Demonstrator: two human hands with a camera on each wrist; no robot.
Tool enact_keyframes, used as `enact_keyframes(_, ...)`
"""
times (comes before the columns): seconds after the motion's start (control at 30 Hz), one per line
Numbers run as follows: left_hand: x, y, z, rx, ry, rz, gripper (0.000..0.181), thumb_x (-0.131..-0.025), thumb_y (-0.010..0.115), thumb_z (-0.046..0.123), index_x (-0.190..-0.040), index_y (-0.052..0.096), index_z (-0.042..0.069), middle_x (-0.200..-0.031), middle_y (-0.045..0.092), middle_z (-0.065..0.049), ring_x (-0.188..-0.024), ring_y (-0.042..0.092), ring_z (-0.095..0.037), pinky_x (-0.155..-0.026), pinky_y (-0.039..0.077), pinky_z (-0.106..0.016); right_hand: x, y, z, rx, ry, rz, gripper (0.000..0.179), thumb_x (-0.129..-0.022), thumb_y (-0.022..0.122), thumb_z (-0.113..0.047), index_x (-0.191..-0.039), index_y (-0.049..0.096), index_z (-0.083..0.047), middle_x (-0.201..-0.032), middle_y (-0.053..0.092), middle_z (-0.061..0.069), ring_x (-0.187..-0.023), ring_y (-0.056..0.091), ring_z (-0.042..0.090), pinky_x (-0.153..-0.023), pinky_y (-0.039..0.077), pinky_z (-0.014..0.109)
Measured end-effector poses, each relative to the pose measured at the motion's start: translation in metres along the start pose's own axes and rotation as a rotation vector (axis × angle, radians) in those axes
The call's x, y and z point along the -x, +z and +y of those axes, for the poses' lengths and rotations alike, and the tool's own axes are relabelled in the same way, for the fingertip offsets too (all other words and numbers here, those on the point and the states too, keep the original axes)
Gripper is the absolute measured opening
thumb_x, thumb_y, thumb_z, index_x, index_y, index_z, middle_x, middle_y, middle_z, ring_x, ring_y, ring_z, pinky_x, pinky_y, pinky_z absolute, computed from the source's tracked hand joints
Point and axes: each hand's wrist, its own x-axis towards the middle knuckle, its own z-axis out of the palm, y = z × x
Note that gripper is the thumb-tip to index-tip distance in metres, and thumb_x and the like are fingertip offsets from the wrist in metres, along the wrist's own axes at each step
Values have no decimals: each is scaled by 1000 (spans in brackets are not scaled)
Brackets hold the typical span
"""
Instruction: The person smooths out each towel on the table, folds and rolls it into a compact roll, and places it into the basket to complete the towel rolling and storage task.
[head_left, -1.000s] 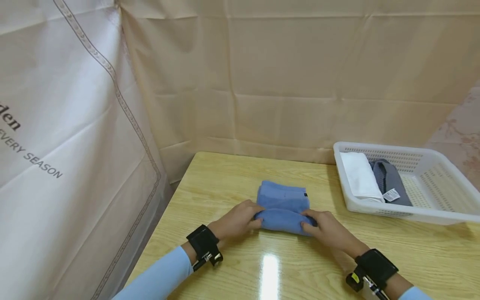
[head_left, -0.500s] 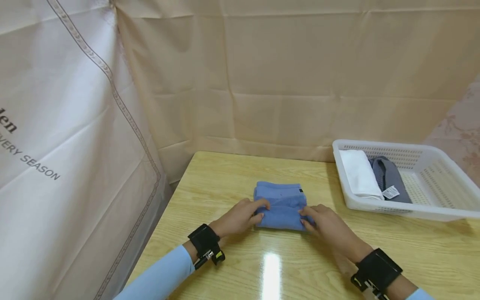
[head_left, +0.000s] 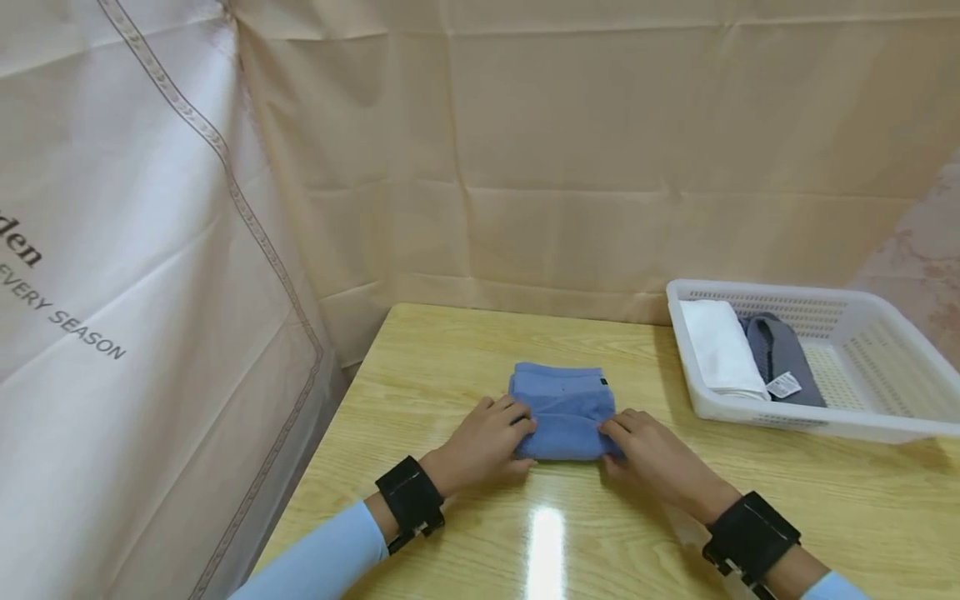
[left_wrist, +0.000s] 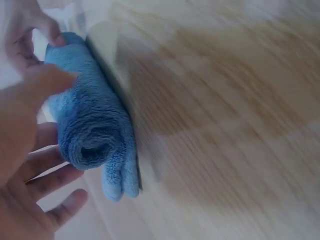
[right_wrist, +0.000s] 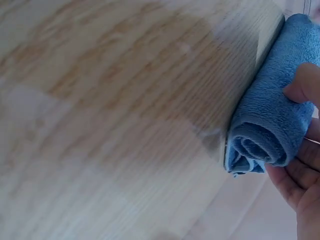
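Observation:
A blue towel (head_left: 566, 437) lies on the table, its near part rolled up and its far part flat with a small black tag. From the left wrist view, the spiral end of the rolled towel (left_wrist: 95, 142) faces the camera. My left hand (head_left: 483, 442) grips the left end of the roll, thumb on the near side and fingers behind. At the other end my right hand (head_left: 648, 454) holds the roll between thumb and fingers. The right wrist view has the right thumb (right_wrist: 304, 85) pressed on the rolled towel (right_wrist: 270, 110).
A white plastic basket (head_left: 885, 333) stands on the right of the wooden table (head_left: 442, 367). In it lie a folded white towel (head_left: 720, 346) and a grey folded cloth (head_left: 787, 367) with a white label. Beige cloth (head_left: 562, 167) hangs behind the table.
The roll has flattened from a raised bulge and shifted slightly away from me. The left thumb has dropped from the roll's top to its near edge, and the right thumb has also moved lower.

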Motion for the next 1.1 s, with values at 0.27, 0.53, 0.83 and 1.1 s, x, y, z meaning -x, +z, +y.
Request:
enact_keyframes(0.27,-1,4,-6,219,-33,-4,36,-96,67,15,-128,68,-1,-116,69,-9,-106,61,-18,-91,51,-28,-5,-1,3,-197,173,-125,35,-90,74,-13,-119,71,6,-106,72,13,-91,68,19,-74,57,37)
enact_keyframes(0.53,-10,4,-18,554,-174,-103,8,-103,57,15,-109,60,11,-76,47,4,-69,46,-9,-60,38,-20,-13,-2,16,-506,454,-301,40,-98,64,-17,-134,63,2,-58,39,-11,-45,30,1,-48,30,22)
enact_keyframes(0.83,-10,6,-21,509,-180,-43,15,-103,59,17,-117,66,16,-98,66,4,-84,53,-14,-74,43,-26,-12,0,13,-342,280,-121,15,-94,71,-10,-109,66,-13,-99,69,1,-80,62,12,-69,52,33)
enact_keyframes(1.1,-4,5,-15,138,-94,-21,35,-99,68,38,-128,73,18,-126,64,1,-109,55,-20,-82,47,-36,-5,-3,3,-49,128,-36,46,-79,90,-36,-110,76,-5,-114,58,9,-98,55,24,-79,49,43)
